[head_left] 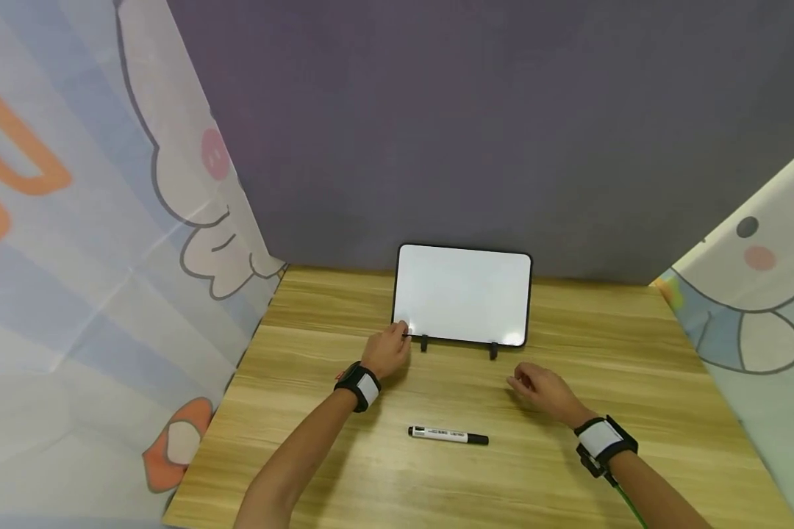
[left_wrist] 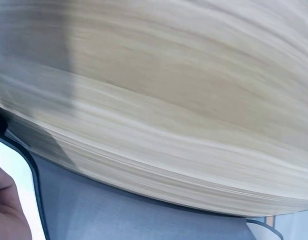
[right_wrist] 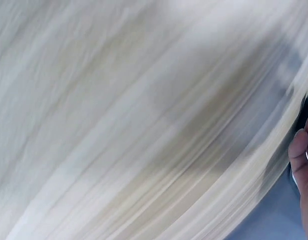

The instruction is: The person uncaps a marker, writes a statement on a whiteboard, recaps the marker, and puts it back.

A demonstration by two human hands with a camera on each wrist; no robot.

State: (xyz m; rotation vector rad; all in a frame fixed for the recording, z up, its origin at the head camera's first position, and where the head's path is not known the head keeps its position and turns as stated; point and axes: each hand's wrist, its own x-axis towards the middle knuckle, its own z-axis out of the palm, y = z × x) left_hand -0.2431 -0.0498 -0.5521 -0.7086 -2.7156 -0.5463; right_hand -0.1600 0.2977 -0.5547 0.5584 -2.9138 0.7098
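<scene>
In the head view, the left hand (head_left: 387, 350) is pinching the lower-left corner of the whiteboard (head_left: 463, 294), standing at centre frame on the worktop (head_left: 317, 455), while the right hand (head_left: 542, 389) is hovering loosely curled and empty, with the marker (head_left: 448, 435) lying below between the wrists. The left wrist view is showing blurred wood grain with the board's dark edge (left_wrist: 31, 165) at lower left. The right wrist view is showing blurred wood with a fingertip (right_wrist: 299, 150) at the right edge.

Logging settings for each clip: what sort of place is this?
Probably a staged recording booth: a wooden table closed in by a grey backdrop and cartoon-print sheets, with only a whiteboard and marker on it.
</scene>
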